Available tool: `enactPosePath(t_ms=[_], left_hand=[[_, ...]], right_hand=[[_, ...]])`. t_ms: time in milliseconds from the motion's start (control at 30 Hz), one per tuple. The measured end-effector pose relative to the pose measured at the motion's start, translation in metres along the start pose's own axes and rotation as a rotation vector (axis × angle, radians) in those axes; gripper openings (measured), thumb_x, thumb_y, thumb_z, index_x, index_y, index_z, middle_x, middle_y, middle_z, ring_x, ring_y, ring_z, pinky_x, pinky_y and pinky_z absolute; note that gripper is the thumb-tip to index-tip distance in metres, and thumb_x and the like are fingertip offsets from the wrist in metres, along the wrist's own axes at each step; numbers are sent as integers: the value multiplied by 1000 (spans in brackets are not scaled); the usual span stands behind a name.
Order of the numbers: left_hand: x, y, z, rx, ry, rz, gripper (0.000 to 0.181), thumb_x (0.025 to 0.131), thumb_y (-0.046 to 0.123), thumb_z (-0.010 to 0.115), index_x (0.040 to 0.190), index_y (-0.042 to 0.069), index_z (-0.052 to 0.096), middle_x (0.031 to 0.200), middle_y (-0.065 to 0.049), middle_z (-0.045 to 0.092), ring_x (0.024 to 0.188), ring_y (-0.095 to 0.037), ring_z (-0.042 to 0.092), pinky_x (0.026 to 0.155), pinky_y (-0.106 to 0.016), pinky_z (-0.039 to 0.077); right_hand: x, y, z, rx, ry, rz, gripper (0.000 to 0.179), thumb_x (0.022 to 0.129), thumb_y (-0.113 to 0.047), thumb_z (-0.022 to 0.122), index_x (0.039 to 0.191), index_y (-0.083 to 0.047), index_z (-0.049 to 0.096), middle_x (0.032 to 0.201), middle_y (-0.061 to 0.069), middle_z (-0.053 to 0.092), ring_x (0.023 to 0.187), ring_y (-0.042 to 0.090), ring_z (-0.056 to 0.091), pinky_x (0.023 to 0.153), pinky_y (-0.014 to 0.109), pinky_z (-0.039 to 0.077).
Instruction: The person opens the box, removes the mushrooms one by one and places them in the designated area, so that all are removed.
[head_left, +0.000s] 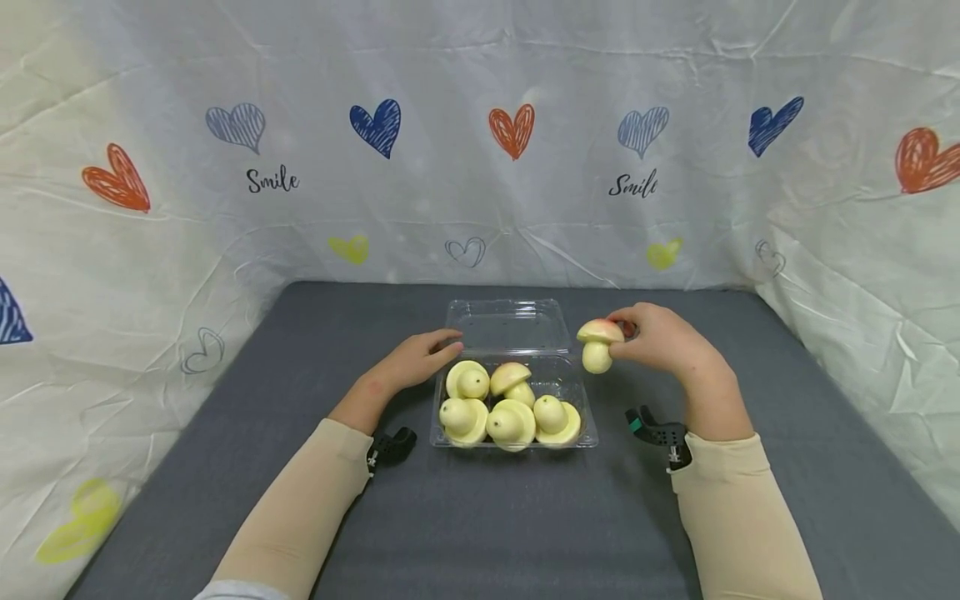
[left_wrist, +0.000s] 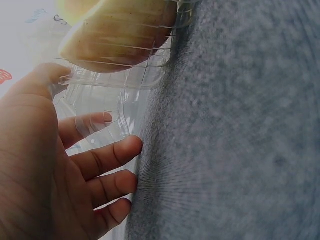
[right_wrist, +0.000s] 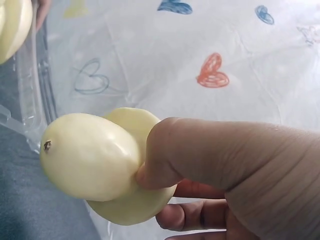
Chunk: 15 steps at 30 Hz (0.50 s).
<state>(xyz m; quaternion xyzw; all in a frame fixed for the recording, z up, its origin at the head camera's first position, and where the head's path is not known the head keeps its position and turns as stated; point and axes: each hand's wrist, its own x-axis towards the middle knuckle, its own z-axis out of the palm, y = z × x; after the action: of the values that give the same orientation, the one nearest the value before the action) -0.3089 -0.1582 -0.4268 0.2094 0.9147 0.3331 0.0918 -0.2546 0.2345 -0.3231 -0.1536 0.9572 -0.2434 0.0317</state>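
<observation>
Sleeves (head_left: 300, 500) up front here, beige, one along each forearm, and I see a black bracket (head_left: 393, 450) jutting from each cuff over the grey table (head_left: 487, 525). Further in, I have the clear box (head_left: 591, 433), its front row holding three mushrooms (head_left: 512, 425), stems turned up toward me. Behind them sit two more mushrooms (head_left: 510, 377): the left one stem-up, the right one showing its pink-tinged cap. Now the left hand (head_left: 416, 360): it's at the box's rear left corner, fingers spread and loosely bent, thumb right by the rim; whether it touches, I can't tell. Across to the right hand (head_left: 660, 337), and there's the action: thumb and fingers pinch a single mushroom (head_left: 598, 337), cap up, stem hanging down, held above the table just right of the box. On my right wrist feed, that stem's dark end spot points away from the hand. Further back, the lid (head_left: 510, 327) lies open, clear like the box and joined to its rear edge. Behind everything hangs a white sheet (head_left: 562, 67), printed with red, blue and yellow hearts (head_left: 512, 131) and the word Smile (head_left: 273, 180), twice, in black script.
</observation>
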Motion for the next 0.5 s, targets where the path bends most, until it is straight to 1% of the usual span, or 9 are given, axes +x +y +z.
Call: enactPosePath(t_ms=[200,500], left_hand=[[0,1,0,1,-2,-4,60,108,53,45,158,19,44,152,-13,50,136,-35,50,106,-56,47],[0,2,1,6,-1,-4,60,109,52,45,157,18,44,152,-13,51,136,-35,50,106,-56,47]], right_hand=[[3,8,2,-8,-2,4,46,82,-11,67,127,2,68,90,8,56,78,25,49,64,37,40],[13,21,14,-2,-32,22,47,82,-12,69,127,3,68,82,6,56,73,22,49,62,35,39]])
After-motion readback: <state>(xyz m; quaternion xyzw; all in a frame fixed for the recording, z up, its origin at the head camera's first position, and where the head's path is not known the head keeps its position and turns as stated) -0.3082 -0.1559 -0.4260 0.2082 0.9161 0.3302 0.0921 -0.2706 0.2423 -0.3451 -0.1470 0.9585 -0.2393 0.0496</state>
